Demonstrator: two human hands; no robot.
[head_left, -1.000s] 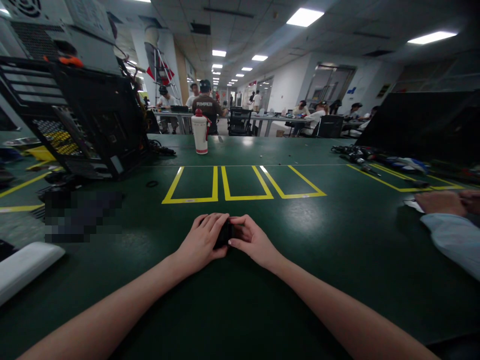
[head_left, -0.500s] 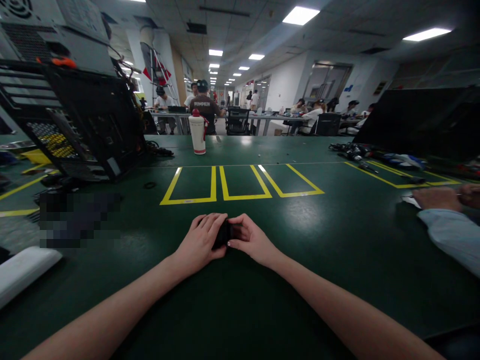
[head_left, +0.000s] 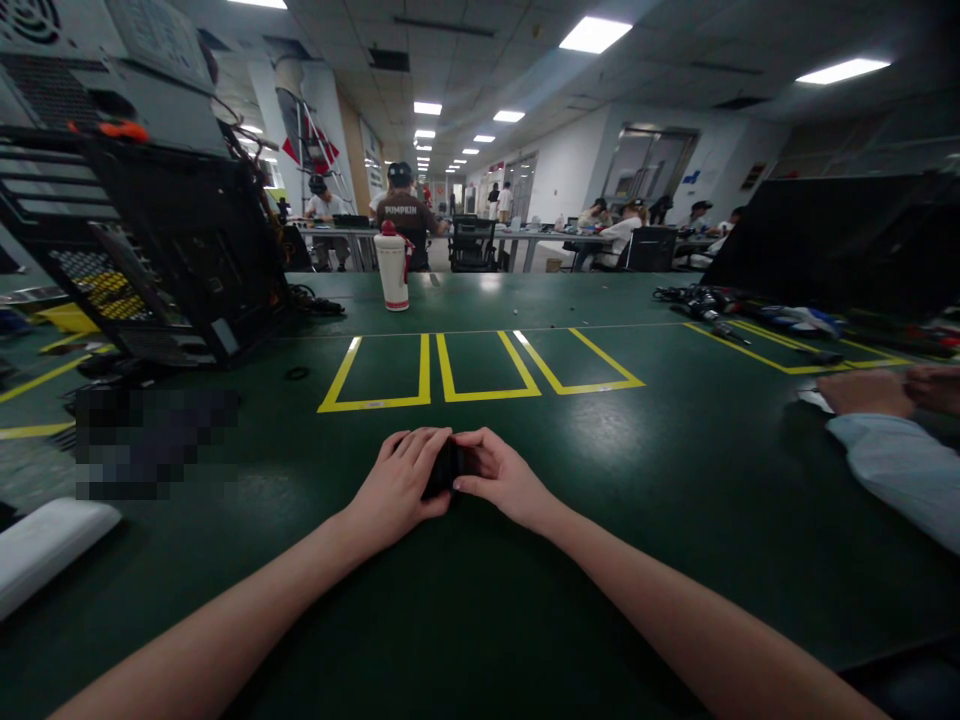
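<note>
Both of my hands rest together on the dark green table (head_left: 660, 480), in front of three yellow taped rectangles (head_left: 480, 368). My left hand (head_left: 400, 482) curls over a small black object (head_left: 444, 466), and my right hand (head_left: 501, 477) pinches the same object from the other side. Most of the object is hidden between my fingers, so I cannot make out what it is.
A black open computer case (head_left: 165, 245) stands at the left with cables beside it. A white bottle with a red cap (head_left: 392, 266) stands behind the rectangles. Tools (head_left: 750, 315) lie at the right. A co-worker's sleeve and hands (head_left: 892, 430) rest at the right edge. A white object (head_left: 45, 540) lies near left.
My hands have stayed closed on the black object. Only the view has shifted slightly.
</note>
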